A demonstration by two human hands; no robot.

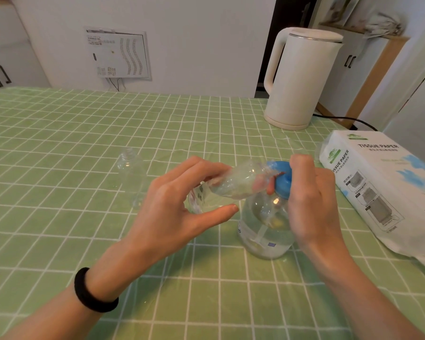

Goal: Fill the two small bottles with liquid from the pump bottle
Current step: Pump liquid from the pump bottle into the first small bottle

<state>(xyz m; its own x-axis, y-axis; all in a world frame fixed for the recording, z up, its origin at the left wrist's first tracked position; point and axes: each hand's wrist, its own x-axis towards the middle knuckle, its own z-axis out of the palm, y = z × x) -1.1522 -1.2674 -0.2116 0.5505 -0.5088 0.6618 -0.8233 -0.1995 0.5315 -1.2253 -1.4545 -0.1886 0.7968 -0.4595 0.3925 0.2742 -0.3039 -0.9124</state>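
Two small bottles (233, 184), one pump bottle (268, 231)

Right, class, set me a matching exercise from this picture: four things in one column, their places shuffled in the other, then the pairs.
1 kettle
2 pump bottle
3 tilted small bottle
4 upright small bottle

A gripped by the left hand
B back right of the table
C alone, beyond the left hand
D blue top under the right hand

Pairs: 1-B, 2-D, 3-A, 4-C

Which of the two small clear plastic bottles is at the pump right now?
The small clear bottle gripped in the left hand, tilted on its side with its mouth at the blue pump head. The other small bottle stands upright, untouched, farther left.
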